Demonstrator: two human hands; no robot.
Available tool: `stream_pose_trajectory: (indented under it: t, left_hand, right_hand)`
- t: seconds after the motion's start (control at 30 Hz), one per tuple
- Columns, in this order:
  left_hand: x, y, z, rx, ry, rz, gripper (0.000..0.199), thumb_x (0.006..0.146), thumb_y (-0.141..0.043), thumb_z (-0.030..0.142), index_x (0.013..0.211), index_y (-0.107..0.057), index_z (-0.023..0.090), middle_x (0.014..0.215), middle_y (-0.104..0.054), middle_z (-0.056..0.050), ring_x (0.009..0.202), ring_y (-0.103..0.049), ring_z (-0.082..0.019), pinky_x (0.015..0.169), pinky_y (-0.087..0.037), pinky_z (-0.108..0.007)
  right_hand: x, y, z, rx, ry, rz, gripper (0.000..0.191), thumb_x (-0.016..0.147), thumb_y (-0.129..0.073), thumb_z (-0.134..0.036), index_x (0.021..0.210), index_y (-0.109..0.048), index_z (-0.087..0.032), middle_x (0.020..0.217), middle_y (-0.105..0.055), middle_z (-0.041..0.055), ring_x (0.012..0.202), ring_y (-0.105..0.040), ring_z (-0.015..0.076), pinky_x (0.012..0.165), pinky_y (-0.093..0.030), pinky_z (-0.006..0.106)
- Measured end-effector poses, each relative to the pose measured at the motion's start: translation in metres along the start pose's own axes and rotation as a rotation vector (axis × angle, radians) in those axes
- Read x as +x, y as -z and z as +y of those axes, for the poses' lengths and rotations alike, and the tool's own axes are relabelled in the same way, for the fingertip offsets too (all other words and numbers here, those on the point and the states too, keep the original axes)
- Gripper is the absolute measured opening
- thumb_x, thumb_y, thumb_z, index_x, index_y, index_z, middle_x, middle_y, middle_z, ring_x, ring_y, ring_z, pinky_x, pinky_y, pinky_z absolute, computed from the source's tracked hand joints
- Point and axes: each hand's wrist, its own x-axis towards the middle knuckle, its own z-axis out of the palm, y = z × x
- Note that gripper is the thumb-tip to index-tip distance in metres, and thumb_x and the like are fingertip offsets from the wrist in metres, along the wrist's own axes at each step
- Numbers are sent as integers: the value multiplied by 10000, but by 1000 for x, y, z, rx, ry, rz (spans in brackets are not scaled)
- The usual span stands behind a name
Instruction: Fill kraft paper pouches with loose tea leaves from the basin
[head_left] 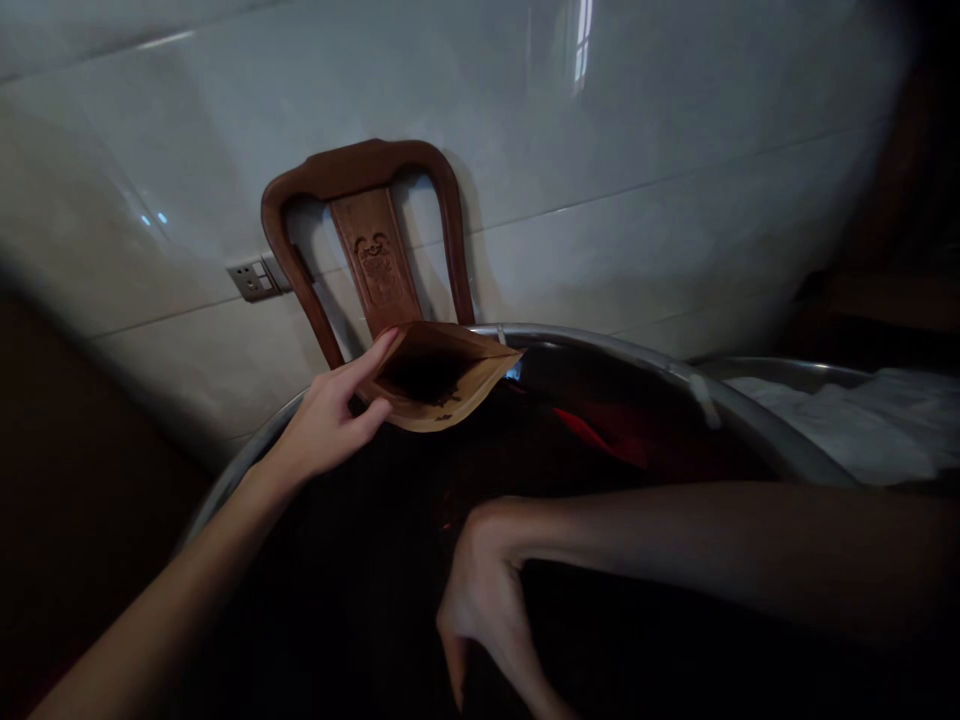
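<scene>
My left hand [341,410] grips the left end of a brown paper pouch [450,405], thumb on the near side and a finger at the far rim. The pouch's mouth gapes open; its inside is dark, with small dark bits near the lip. Below and to the right, my right hand [487,610] points down into the dark inside of a large round metal basin [637,352]. Its thumb and a finger are apart, and the fingertips fade into shadow. Something red [600,435] lies in the basin, right of the pouch.
A carved wooden chair back [375,250] stands behind the basin, against a tiled wall [637,130]. A wall socket [253,278] is left of the chair. At the right, white plastic or cloth [847,420] lies in another metal-rimmed vessel [810,372].
</scene>
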Motion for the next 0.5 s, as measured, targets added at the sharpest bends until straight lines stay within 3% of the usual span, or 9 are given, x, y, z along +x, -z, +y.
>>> stream_pose_trajectory:
  t: [0.07,0.2,0.3,0.5]
  left_hand:
    - [0,0,0,-7,-2,-5,657,866,-515,370,1458,-279,208,1466,-348,-24,1321,-388,-254,1120,-311,-380]
    - [0,0,0,-1,10,-9,650,868,-506,385,1456,-282,220,1469,-341,-17,1326,-381,-254,1120,-304,-398]
    - [0,0,0,5,7,-10,644,872,-499,391,1456,-283,225,1470,-340,-18,1324,-385,-255,1119,-305,-409]
    - [0,1,0,-12,-21,-27,638,874,-498,366,1457,-276,231,1475,-335,-9,1332,-377,-240,1127,-299,-398]
  right_hand:
    - [-7,1,-1,77,-23,-96,304,310,-821,-91,520,-642,-220,585,-621,-102,657,-634,147,597,-512,218]
    - [-27,2,-1,135,-15,-140,274,376,-831,-159,570,-648,-222,576,-620,-112,603,-609,116,597,-504,198]
    - [-40,4,0,149,82,-168,269,457,-817,-199,674,-659,-227,667,-651,-116,719,-634,122,705,-517,196]
    - [-67,10,-9,-15,48,96,537,479,-822,-252,986,-654,-199,786,-670,-84,933,-631,138,912,-456,198]
